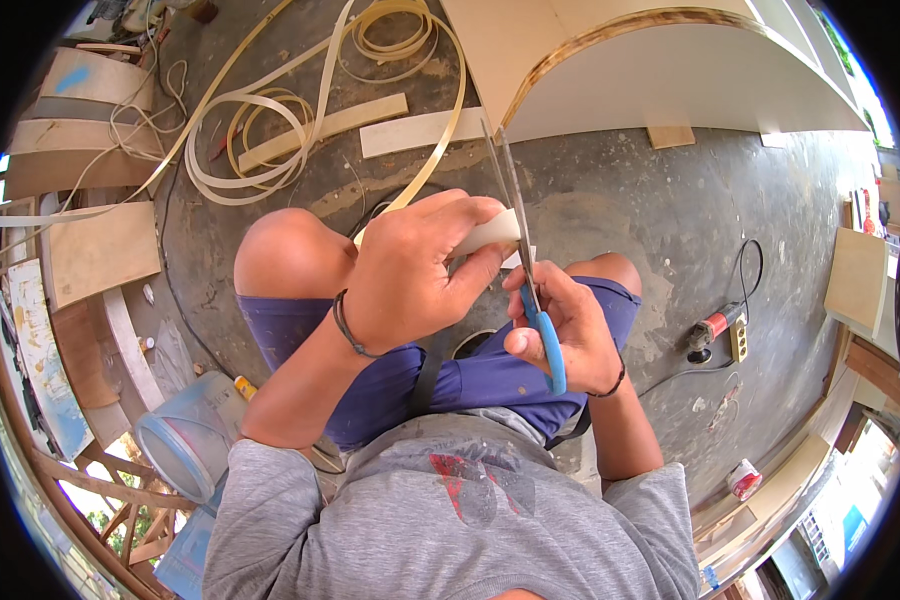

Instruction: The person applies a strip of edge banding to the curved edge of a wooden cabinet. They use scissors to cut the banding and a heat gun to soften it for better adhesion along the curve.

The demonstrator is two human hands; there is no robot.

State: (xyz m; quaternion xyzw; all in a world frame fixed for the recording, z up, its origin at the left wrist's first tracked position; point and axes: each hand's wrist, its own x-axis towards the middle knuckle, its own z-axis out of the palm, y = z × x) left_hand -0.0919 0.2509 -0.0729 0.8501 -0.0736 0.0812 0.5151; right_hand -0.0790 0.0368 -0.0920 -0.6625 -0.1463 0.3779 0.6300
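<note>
My left hand (410,262) pinches the end of a cream-white edge-banding strip (488,232) between thumb and fingers, above my knees. In my right hand (582,325) is a pair of scissors (550,350) with blue handles. Their long metal blades point away from me, slightly parted, right at the strip's end. A small white piece shows just behind the blades. A yellowish length of banding (436,160) runs from behind my left hand toward the loops on the floor; whether it joins the held end is hidden by the hand.
Loose coils of banding (260,185) lie on the concrete floor ahead, beside flat wood strips (420,133). A large panel with a curved edge (660,75) stands at the far right. A red power tool (710,328) and an outlet strip (739,338) lie right. A plastic bucket (195,430) is left.
</note>
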